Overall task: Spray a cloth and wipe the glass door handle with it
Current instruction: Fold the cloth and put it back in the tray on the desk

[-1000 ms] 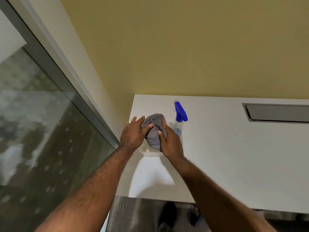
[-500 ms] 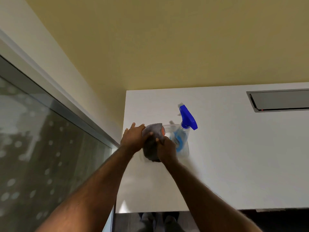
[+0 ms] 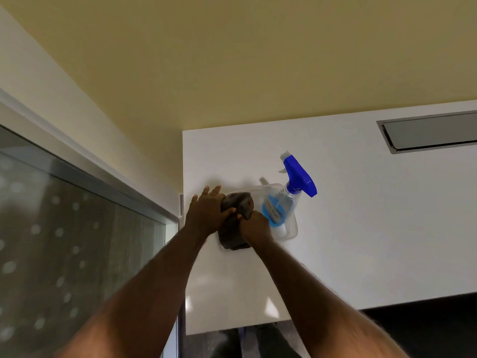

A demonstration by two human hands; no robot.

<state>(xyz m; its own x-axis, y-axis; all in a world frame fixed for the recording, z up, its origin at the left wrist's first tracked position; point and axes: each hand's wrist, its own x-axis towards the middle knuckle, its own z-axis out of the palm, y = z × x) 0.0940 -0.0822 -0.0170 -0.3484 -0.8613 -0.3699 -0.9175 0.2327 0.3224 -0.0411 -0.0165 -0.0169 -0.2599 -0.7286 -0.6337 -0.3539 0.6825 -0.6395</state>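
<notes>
A grey cloth (image 3: 233, 236) is bunched between both my hands above the left end of a white counter (image 3: 361, 228). My left hand (image 3: 206, 215) holds its left side, thumb over the fabric and fingers stretched forward. My right hand (image 3: 255, 226) is closed on its right side. Just right of the hands, a clear spray bottle (image 3: 281, 208) with a blue trigger head (image 3: 299, 177) stands in a clear plastic tray (image 3: 289, 233). The glass door (image 3: 64, 241) is at the left; no handle shows.
A yellow wall (image 3: 232, 60) rises behind the counter. A metal slot (image 3: 433, 133) is set into the counter at the far right. The door's metal frame (image 3: 103, 179) runs diagonally at the left. Dark floor shows below the counter's near edge.
The camera has tilted up, so counter and hands sit lower in view. Both hands have kept hold of the cloth and gathered it tighter, drawing it nearer to me.
</notes>
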